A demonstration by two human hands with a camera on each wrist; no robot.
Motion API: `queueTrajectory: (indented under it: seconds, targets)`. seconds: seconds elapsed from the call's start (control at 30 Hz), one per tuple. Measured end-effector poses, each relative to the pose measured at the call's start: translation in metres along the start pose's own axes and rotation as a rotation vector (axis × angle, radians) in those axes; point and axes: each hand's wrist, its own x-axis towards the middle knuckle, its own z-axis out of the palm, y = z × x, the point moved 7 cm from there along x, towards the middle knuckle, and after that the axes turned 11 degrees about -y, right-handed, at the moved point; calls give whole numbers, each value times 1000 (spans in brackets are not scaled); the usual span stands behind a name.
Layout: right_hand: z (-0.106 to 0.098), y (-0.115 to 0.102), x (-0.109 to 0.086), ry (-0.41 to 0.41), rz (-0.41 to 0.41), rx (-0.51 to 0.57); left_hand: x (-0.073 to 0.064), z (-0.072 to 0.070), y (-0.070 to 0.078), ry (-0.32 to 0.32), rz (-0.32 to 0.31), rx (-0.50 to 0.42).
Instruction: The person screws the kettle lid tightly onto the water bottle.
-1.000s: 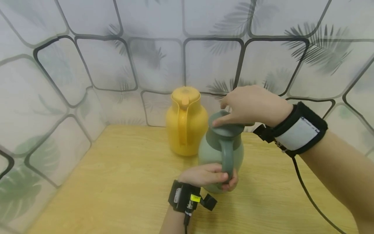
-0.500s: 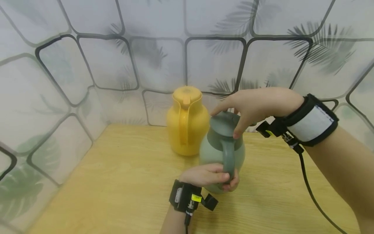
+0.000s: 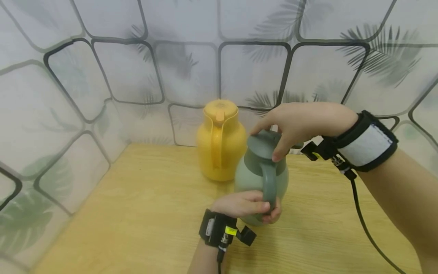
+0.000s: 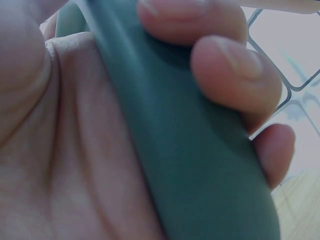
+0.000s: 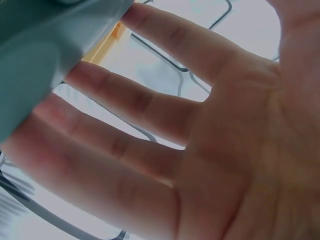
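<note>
A green thermos jug point(image 3: 248, 179) stands upright on the table, its handle point(image 3: 269, 184) turned toward me. My left hand point(image 3: 241, 205) grips the lower part of that handle. In the left wrist view, the fingers point(image 4: 235, 75) curl round the dark green handle. From above, my right hand point(image 3: 297, 123) holds the jug's round lid point(image 3: 262, 144), thumb at the near edge and fingers at the far edge. The fingertips point(image 5: 50, 112) meet the green rim in the right wrist view. Part of the lid lies hidden under that hand. The lid sits on the jug's neck.
A yellow thermos jug point(image 3: 222, 152) stands close behind and to the left of the green one, its handle also facing me. The wooden table point(image 3: 147, 201) ends at a patterned wall covering point(image 3: 191, 76) at the back and left. A black cable point(image 3: 366, 224) hangs from the right wrist strap.
My right hand has shifted its hold on the lid: the thumb has moved from the lid's left top to its near right edge. My left hand keeps its grip on the handle.
</note>
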Motion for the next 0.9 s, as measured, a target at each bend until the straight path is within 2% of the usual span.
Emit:
queueTrajectory:
  seconds: [0.2,0.7,0.9]
  targets:
    - [-2,-1,2,21,-16,-29,-1,-1,-1,-6,1,15]
    - [-3,-2,3,62,38,-55,0,0,-1,-6,3,-6]
    - [-3,-3,3,79,31,-54,-1,0,-1,-4,-1,-11]
